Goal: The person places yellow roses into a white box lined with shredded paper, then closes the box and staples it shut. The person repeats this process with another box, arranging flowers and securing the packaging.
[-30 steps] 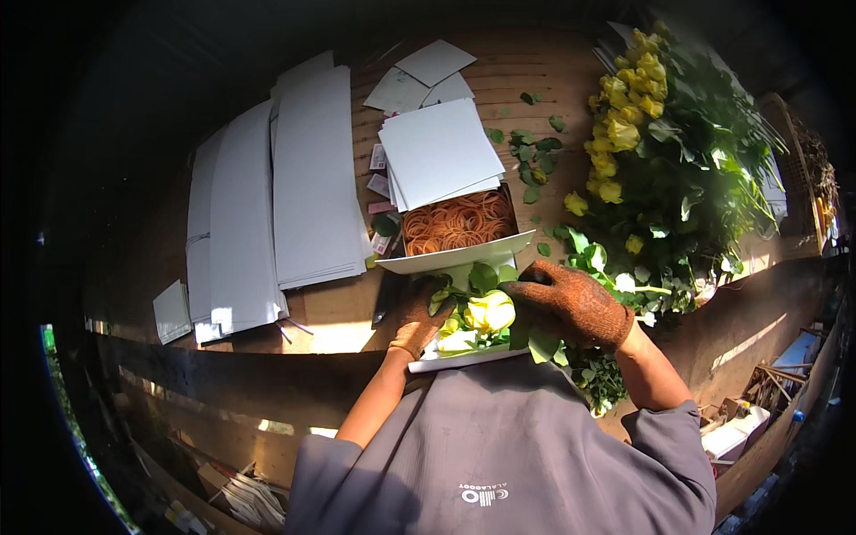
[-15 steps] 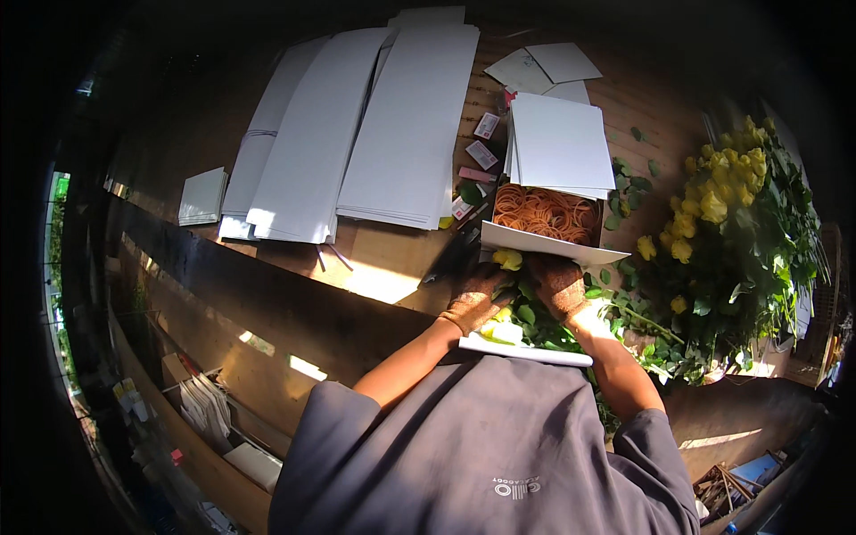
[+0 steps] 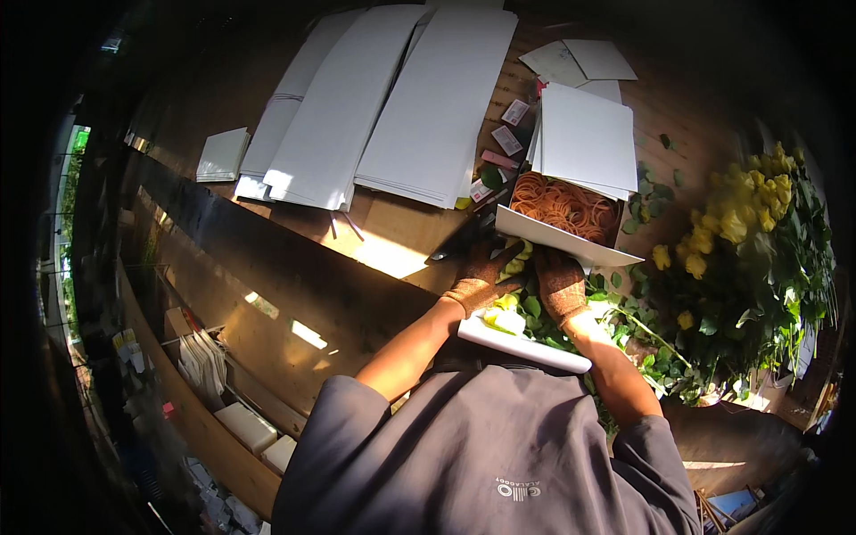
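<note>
Both my hands wear brown gloves. My left hand (image 3: 480,278) curls its fingers and thumb around a yellow rose (image 3: 517,257) just under the near edge of a white card (image 3: 562,236). Beside it my right hand (image 3: 560,287) points forward over green leaves, its fingertips hidden by that card's edge; what it holds does not show. Close to my body, another pale yellow rose (image 3: 505,319) rests against a white padded edge (image 3: 522,346), with leafy stems between my forearms.
Beyond the card, a box of orange rubber bands (image 3: 566,207) lies partly under stacked white sheets (image 3: 587,134). Long white cardboard sheets (image 3: 437,116) cover the table's far left. A big heap of yellow roses (image 3: 733,223) fills the right side. Small boxes (image 3: 506,140) lie between the stacks.
The view has turned, shifting the table's things right and slightly up. My left hand has opened its thumb wider around the rose, which sits lower between its fingers. My right hand stays nearly in place.
</note>
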`<action>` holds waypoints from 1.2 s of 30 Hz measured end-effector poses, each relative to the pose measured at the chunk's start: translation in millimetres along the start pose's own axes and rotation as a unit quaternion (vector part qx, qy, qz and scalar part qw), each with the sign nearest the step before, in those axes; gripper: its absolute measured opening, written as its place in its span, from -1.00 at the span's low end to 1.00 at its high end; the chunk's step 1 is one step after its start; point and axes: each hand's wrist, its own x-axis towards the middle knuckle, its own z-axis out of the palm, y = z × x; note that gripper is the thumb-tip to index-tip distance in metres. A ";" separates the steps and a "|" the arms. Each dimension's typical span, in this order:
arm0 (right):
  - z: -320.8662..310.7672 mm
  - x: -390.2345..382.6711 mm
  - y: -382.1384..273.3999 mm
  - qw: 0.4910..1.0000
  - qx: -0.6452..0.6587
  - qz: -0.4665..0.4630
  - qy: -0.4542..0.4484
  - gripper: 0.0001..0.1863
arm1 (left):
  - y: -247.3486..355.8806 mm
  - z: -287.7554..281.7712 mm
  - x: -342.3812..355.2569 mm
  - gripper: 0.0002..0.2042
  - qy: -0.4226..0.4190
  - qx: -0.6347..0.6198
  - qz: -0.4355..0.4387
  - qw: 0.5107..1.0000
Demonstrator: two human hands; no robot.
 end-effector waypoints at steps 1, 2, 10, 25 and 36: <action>-0.9 -0.6 -1.2 1.000 -0.003 0.002 -0.002 -0.56 | -2.3 0.5 0.4 -0.22 -0.004 -0.004 -0.001 1.000; -1.5 0.0 -0.9 1.000 0.004 -0.008 0.001 -0.56 | -3.4 -0.5 1.2 -0.21 -0.008 -0.005 -0.003 1.000; -89.0 -22.3 -6.7 0.986 0.148 0.029 -0.071 -0.55 | 4.4 -14.1 1.2 -0.24 -0.004 -0.066 -0.017 0.998; -177.6 -95.1 -99.5 0.972 0.188 0.135 -0.037 -0.48 | -104.9 -149.8 37.3 -0.07 0.049 0.163 -0.023 0.985; -166.6 -10.1 -113.9 0.873 0.467 0.117 -0.077 -0.45 | -139.4 -194.4 -20.2 -0.60 0.001 0.192 0.007 0.981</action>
